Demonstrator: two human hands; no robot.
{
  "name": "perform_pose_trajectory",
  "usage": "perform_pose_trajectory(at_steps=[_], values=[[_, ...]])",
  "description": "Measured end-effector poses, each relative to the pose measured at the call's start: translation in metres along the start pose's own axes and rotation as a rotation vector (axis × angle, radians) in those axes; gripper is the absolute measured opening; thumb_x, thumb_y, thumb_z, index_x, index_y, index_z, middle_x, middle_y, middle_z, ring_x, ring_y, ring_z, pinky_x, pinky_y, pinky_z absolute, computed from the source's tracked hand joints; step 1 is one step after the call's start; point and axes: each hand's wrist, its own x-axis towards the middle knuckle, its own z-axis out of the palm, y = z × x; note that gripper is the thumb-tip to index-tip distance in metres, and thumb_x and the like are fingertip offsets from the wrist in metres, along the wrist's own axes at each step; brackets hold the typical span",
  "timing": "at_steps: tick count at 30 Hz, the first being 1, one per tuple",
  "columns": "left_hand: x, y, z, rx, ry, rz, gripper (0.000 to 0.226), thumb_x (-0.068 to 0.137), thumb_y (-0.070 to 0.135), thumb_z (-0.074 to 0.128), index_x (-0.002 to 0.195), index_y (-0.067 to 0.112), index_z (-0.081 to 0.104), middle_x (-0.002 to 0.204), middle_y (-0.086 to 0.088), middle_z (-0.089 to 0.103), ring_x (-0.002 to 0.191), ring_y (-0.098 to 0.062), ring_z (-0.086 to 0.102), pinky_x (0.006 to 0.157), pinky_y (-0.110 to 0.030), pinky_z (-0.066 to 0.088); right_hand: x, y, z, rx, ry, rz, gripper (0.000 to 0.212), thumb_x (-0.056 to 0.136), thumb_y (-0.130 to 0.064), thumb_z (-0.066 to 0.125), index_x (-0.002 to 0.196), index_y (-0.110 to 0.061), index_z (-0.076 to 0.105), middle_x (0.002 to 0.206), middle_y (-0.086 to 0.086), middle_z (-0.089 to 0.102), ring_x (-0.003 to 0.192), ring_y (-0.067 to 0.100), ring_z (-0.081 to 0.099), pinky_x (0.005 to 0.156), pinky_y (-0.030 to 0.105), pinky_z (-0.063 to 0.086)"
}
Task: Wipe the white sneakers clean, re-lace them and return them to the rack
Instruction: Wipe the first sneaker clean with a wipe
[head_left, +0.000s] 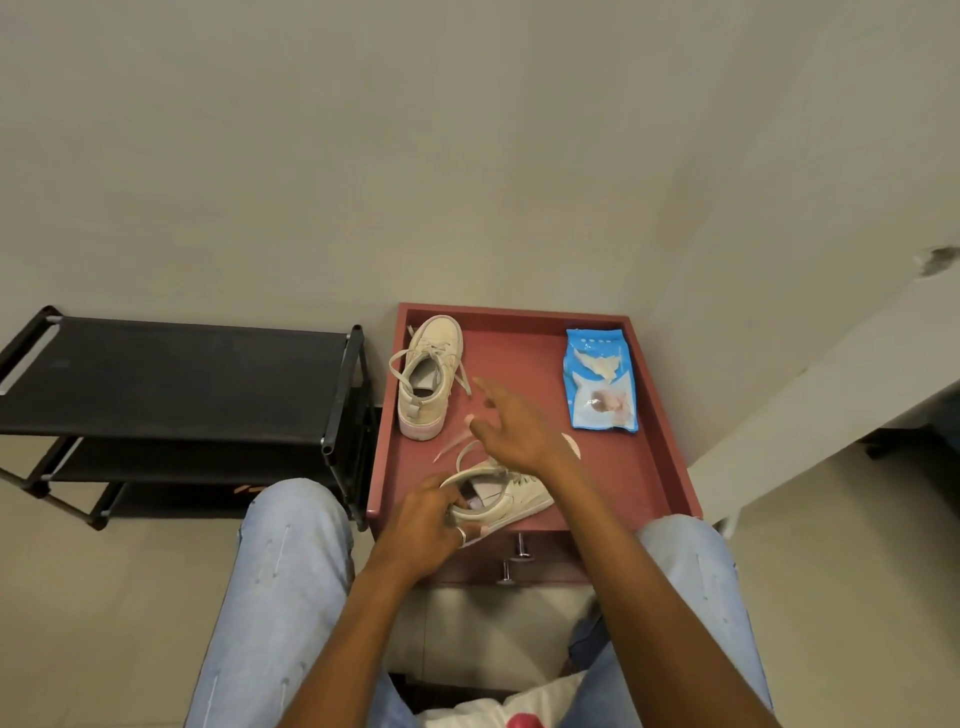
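Observation:
Two white sneakers lie on a red cabinet top (613, 467). The far sneaker (427, 376) stands upright near the back left corner, its loose lace trailing beside it. The near sneaker (506, 493) lies tilted at the front edge; my left hand (426, 525) grips its heel and collar. My right hand (511, 428) hovers above that sneaker with fingers spread, holding nothing. A loose lace (457, 447) curls between the two shoes. A blue pack of wet wipes (600, 384), a wipe poking from its top, lies at the back right.
A black shoe rack (171, 379) with several shelves stands left of the cabinet, against the wall. Two metal drawer knobs (519, 551) stick out of the cabinet front. My knees in light jeans flank the cabinet. A white and red cloth lies on my lap.

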Motion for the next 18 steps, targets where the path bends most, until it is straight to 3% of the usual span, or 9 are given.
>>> perform_pose_trajectory(at_steps=[3,8,13,15,18], values=[[0.001,0.002,0.000,0.011,0.004,-0.015,0.034,0.073,0.039,0.088,0.100,0.024,0.075,0.109,0.011,0.065,0.088,-0.005,0.062,0.071,-0.005,0.040,-0.007,0.014,0.009,0.024,0.110,-0.030,0.054,0.096,-0.033,0.054,0.147,-0.026,0.039,0.132,0.006,0.061,0.123,0.025,0.054,0.102,0.043,0.044],[0.002,0.010,-0.008,-0.038,0.028,-0.021,0.022,0.073,0.030,0.090,0.084,0.024,0.072,0.096,0.011,0.064,0.075,0.005,0.056,0.064,-0.004,0.038,-0.018,0.059,0.008,0.005,0.360,0.097,0.035,0.096,-0.028,0.054,0.126,-0.013,0.063,0.120,0.005,0.068,0.110,0.020,0.062,0.090,0.029,0.045],[0.005,0.008,-0.013,-0.045,0.028,-0.011,0.038,0.071,0.030,0.092,0.068,0.041,0.056,0.094,0.011,0.066,0.076,0.003,0.059,0.065,-0.007,0.042,-0.023,0.112,-0.008,-0.100,0.552,0.230,0.025,0.095,-0.018,0.057,0.115,-0.007,0.067,0.114,0.011,0.069,0.101,0.025,0.065,0.077,0.027,0.051],[0.006,0.004,-0.010,-0.049,0.033,-0.014,0.036,0.070,0.032,0.092,0.066,0.040,0.057,0.097,0.009,0.068,0.078,-0.002,0.063,0.069,-0.015,0.049,-0.016,0.134,-0.014,-0.110,0.595,0.243,0.030,0.095,-0.023,0.057,0.121,-0.010,0.065,0.119,0.009,0.067,0.106,0.025,0.063,0.082,0.033,0.056],[0.007,0.001,-0.008,-0.071,0.058,-0.016,0.023,0.070,0.029,0.092,0.074,0.023,0.070,0.103,0.008,0.070,0.086,-0.006,0.067,0.076,-0.029,0.056,0.004,0.154,-0.021,-0.127,0.636,0.231,0.027,0.096,-0.028,0.054,0.116,-0.014,0.066,0.115,0.007,0.068,0.104,0.025,0.063,0.081,0.042,0.058]])
